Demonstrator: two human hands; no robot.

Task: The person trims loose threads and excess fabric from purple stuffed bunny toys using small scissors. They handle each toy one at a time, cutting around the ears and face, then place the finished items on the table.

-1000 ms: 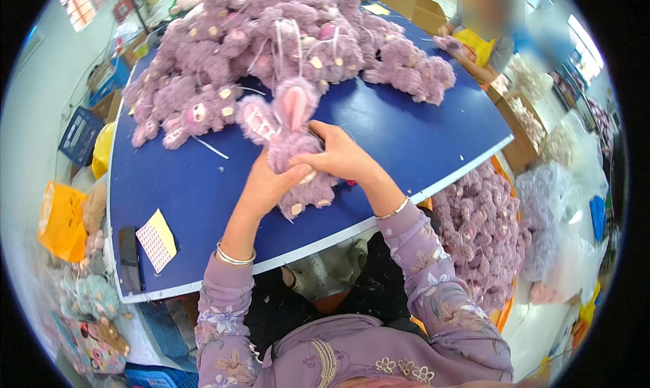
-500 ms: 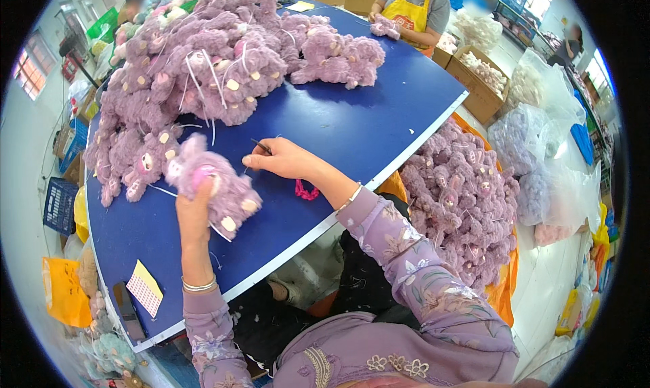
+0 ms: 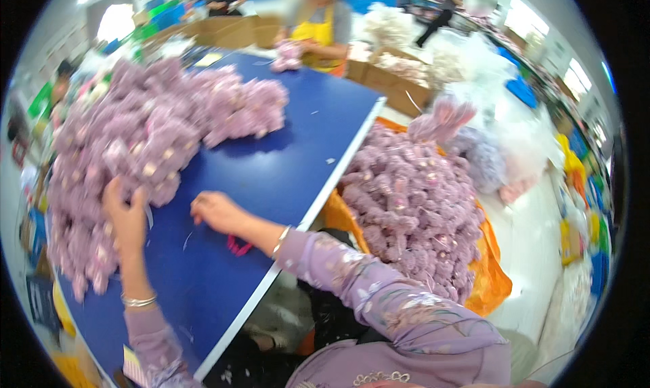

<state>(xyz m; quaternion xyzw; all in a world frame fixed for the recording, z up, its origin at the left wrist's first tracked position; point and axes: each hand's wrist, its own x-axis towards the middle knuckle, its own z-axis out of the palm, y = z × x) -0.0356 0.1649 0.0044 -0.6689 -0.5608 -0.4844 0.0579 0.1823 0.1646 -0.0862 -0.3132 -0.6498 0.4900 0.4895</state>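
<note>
At the near edge of a heap of mauve plush toys (image 3: 156, 137), my left hand (image 3: 125, 215) has its thumb and fingers apart, with no toy clearly in its grasp. My right hand (image 3: 220, 212) hovers over the blue table (image 3: 230, 178) with curled fingers; what they hold is hidden by blur. Beside its wrist lies a bright pink looped cord (image 3: 238, 246). A single mauve plush toy (image 3: 443, 120), smeared by motion, is at the top of the second heap of plush toys (image 3: 413, 205) on the right, beyond the table edge.
Orange sheeting (image 3: 491, 290) surrounds the right-hand heap. Across the table a person in a yellow apron (image 3: 318, 32) handles a mauve toy (image 3: 287, 55). Cardboard boxes (image 3: 393, 93) and clear plastic bags (image 3: 474, 83) stand beyond. A patterned card (image 3: 133, 368) lies at the near left corner.
The plush toy has left my left hand, which has moved left to the heap. A blurred toy now appears over the right-hand heap. The whole view has swung right.
</note>
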